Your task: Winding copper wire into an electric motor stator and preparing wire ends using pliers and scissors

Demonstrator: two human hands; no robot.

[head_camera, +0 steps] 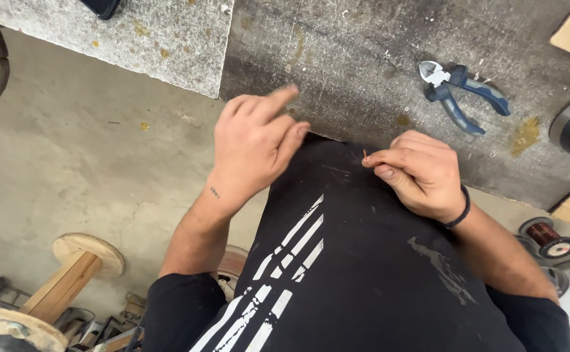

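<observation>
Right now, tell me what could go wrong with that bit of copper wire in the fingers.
1. The right hand pinches only a short copper wire end; it could slip out or prick a fingertip.
2. The wire is so thin that it barely shows against the black shirt, so a dropped end may be hard to find.
3. The blue-handled cutters lie apart on the workbench, so reaching them likely means letting go.
</observation>
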